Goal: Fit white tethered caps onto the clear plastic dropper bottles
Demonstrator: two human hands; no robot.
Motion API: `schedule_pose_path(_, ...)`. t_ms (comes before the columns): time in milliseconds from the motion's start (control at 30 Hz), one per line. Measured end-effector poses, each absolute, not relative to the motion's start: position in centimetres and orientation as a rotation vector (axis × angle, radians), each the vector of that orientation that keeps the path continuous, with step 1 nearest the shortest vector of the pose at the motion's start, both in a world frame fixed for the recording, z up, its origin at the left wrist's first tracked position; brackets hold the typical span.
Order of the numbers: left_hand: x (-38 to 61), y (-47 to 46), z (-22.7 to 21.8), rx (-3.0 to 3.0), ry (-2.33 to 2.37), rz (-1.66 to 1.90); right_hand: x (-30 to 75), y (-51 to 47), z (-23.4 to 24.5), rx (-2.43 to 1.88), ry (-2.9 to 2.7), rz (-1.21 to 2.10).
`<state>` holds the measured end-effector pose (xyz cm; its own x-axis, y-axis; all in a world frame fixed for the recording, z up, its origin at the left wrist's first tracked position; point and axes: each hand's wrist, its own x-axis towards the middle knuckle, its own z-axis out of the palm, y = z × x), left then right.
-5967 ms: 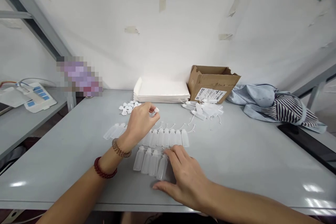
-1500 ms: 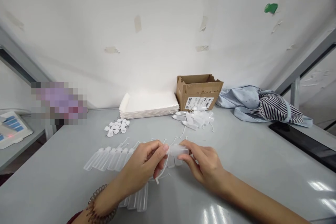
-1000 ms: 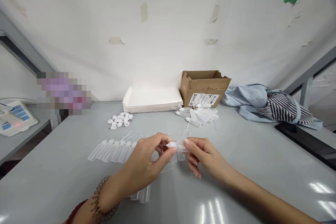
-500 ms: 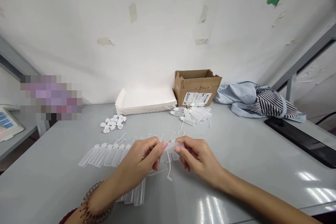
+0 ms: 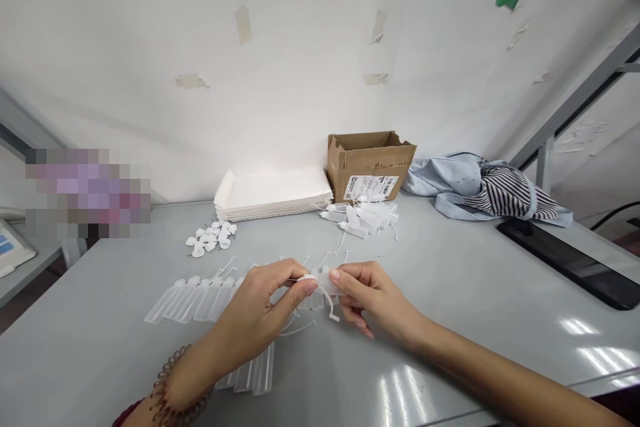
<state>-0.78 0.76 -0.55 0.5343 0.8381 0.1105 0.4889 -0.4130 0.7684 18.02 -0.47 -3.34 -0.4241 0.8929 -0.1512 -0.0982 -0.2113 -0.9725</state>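
Note:
A small translucent plastic bottle (image 5: pixel 325 279) is between my hands, above the table. My left hand (image 5: pixel 270 297) is closed, pinching the white cap end, from which a thin white strap (image 5: pixel 330 307) hangs. With thumb and fingers my right hand (image 5: pixel 373 293) grips the bottle's body, lower fingers slightly apart. Partly behind my left hand lies a row of similar bottles (image 5: pixel 200 300) with thin straps. A second row of bottles (image 5: pixel 255 373) is nearer me, partly hidden by my left forearm. Whether the cap is fully seated cannot be made out.
White caps (image 5: pixel 213 238) with thin dark tips lie in a pile at left. Loose bottles (image 5: pixel 363 217) lie before a cardboard box (image 5: pixel 373 173). White flat sheets or envelopes (image 5: pixel 273 197) are stacked beside it. A blue cloth bag (image 5: pixel 445 177) and black phone-like slab (image 5: pixel 565 260) are at right.
The bottle has turned in my fingers, and its strap has swung to the right. My right hand's lower fingers have spread a little. The view has shifted slightly.

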Motion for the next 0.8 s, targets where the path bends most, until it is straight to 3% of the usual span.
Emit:
schedule_pose_path(533, -1.1, 1.1, -0.5, 2.071, 1.041, 0.744, 18.5, 0.6, -3.7, -0.869, -1.255, 1.902)
schedule_pose_path(667, -2.0, 1.8, 0.2, 1.923, 1.295, 1.016, 19.3, 1.6, -3.0, -0.923, -1.181, 1.709)
schedule_pose_path(800, -4.2, 3.5, 0.9, 1.635, 1.596, 1.265, 21.6, 4.0, -2.6, -1.085, -1.045, 1.290)
